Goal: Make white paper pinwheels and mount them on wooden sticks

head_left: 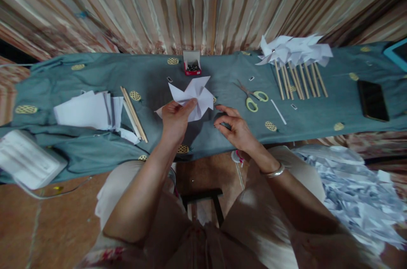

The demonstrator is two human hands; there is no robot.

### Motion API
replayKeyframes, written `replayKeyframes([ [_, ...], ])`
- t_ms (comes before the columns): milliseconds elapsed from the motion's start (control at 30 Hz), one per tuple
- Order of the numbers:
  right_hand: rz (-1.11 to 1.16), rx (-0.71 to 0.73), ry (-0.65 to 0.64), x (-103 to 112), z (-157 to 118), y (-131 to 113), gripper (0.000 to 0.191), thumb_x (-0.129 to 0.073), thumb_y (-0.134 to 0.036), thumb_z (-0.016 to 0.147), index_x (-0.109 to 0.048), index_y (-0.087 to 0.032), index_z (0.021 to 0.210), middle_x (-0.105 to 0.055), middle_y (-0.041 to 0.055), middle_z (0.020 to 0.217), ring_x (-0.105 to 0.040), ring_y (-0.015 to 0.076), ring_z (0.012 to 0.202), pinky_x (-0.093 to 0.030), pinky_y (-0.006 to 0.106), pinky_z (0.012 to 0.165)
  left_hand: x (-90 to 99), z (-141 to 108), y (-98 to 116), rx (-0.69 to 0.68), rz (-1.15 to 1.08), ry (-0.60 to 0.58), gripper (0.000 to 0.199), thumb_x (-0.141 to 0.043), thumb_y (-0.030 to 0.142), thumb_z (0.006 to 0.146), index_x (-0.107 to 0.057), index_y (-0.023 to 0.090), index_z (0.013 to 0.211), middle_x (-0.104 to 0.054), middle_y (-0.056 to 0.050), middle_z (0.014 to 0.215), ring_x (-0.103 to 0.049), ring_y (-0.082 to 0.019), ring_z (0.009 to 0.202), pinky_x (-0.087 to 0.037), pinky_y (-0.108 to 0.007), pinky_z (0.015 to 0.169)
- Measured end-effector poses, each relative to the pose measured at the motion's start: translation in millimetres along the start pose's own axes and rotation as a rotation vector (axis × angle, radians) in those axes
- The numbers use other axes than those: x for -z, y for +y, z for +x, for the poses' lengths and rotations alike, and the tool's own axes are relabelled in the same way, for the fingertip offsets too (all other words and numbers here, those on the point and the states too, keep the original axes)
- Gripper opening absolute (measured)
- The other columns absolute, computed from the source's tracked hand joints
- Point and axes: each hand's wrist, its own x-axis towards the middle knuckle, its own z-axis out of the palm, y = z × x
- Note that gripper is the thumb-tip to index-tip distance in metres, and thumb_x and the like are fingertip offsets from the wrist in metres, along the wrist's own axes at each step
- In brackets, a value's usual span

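A white paper pinwheel [201, 88] is pinched in my left hand [174, 118], with the thumb pressed on its folded centre. No stick shows on this pinwheel. Just to its right hovers my right hand [233, 127], fingers curved and apart, and I see nothing in it. Beyond the pinwheel stands a small red and white box [192, 69] whose lid is up, with small dark metal pieces inside. Scissors with light green handles [252, 98] lie to the right of my right hand, beside a thin white paper strip [278, 112].
A stack of white paper [84, 110] and several wooden sticks [135, 114] lie left. Finished pinwheels on sticks [294, 54] lie at the back right, near a black phone [372, 100]. A white device [30, 158] sits front left; many folded papers [359, 192] are heaped beside my right leg.
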Motion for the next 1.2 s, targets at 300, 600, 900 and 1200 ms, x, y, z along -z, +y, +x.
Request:
replayKeyframes([
  [300,-0.023,-0.03,-0.022,15.2,-0.9,2.0,0.013,-0.058,-0.021,0.086,-0.071,-0.022,0.089,-0.066,0.0106,0.126,-0.06,0.0266,0.119,-0.045,0.047,0.103,-0.8,-0.6,-2.2,0.002,0.013,-0.006,0.017,-0.082,0.027,0.057,-0.074,0.018,0.068,-0.073,0.0,0.068,-0.061,-0.012,0.06,-0.047,-0.024,0.061],
  [600,-0.153,0.087,-0.031,8.6,-0.1,-9.9,0.016,-0.06,-0.033,0.092,-0.073,-0.023,0.088,-0.077,0.0054,0.09,-0.065,0.024,0.084,-0.05,0.039,0.084,-4.9,-9.2,-5.5,0.068,0.059,-0.042,0.006,-0.077,0.02,0.064,-0.072,0.017,0.064,-0.07,0.002,0.065,-0.059,-0.011,0.057,-0.045,-0.023,0.057],
  [900,-0.268,0.146,-0.086,9.6,-4.4,-13.9,0.023,-0.051,-0.025,0.095,-0.073,-0.019,0.093,-0.075,0.0091,0.091,-0.061,0.0255,0.083,-0.049,0.041,0.081,-7.4,-13.5,-8.1,0.084,0.055,-0.099,0.01,-0.078,0.023,0.064,-0.071,0.017,0.063,-0.067,0.002,0.061,-0.055,-0.01,0.055,-0.044,-0.023,0.056],
  [1200,-0.281,0.164,-0.066,5.2,-4.4,-20.7,0.022,-0.05,-0.026,0.096,-0.07,-0.02,0.089,-0.072,0.0076,0.084,-0.06,0.0244,0.08,-0.047,0.039,0.078,-7.1,-19.9,-11.1,0.049,0.143,-0.144,0.017,-0.074,0.026,0.068,-0.065,0.017,0.057,-0.06,0.004,0.055,-0.05,-0.01,0.053,-0.038,-0.023,0.054],
])
